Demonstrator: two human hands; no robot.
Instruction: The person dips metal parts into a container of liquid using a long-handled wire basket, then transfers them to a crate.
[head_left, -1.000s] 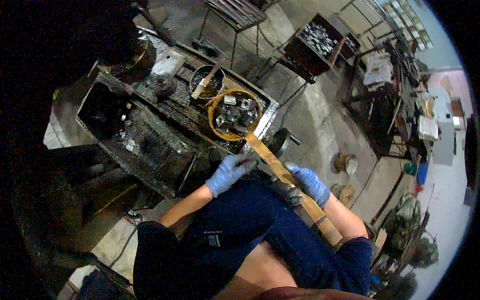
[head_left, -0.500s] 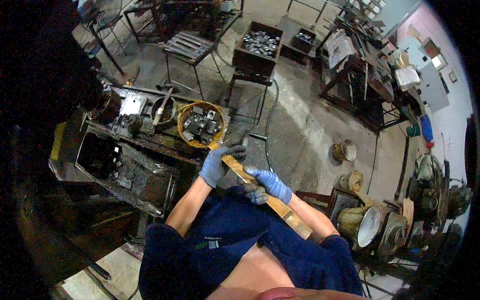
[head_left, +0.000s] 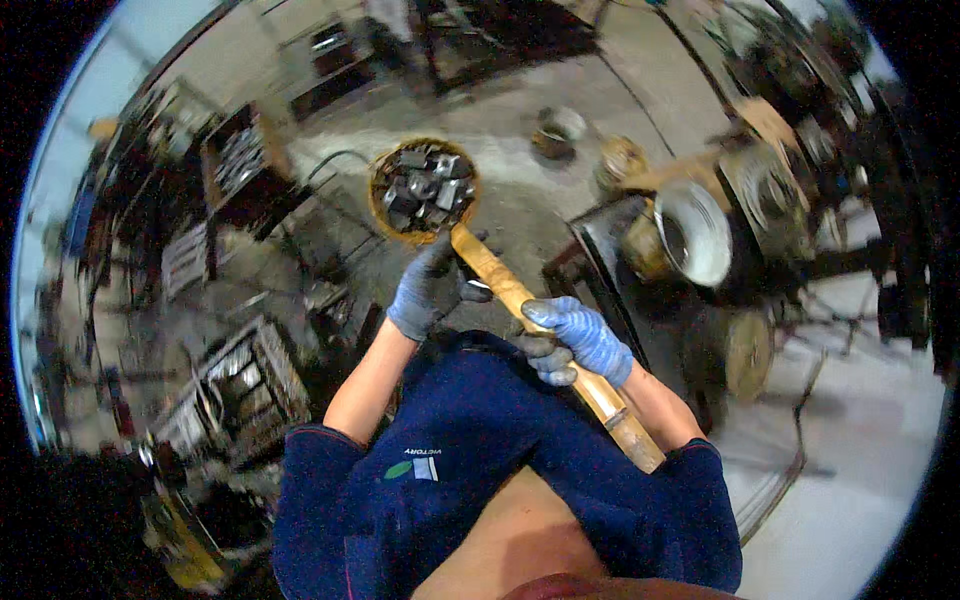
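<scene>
A long flat wooden handle [head_left: 492, 272] runs slantwise across my front, its lower end beside my right forearm. At its far end is a round, yellow-rimmed pan [head_left: 375, 208] loaded with several grey metal blocks [head_left: 422, 188]. My left hand [head_left: 432, 288], in a blue-and-grey work glove, is closed around the handle just below the pan; some of its fingers are hidden. Farther down, my right hand [head_left: 578, 342], gloved alike, wraps round the handle. Whether the pan rests on anything cannot be seen.
To the right, a pale-lined bucket [head_left: 695, 235] lies with its mouth toward me, near a dark metal frame. A small pot [head_left: 557, 135] stands on the floor ahead. At far left, a box of metal parts [head_left: 240, 160] sits beyond a blurred workbench.
My view has swung right, so the bench now appears farther left. The pan with its blocks has moved along with my hands, away from the bench. Both hands keep their hold on the handle.
</scene>
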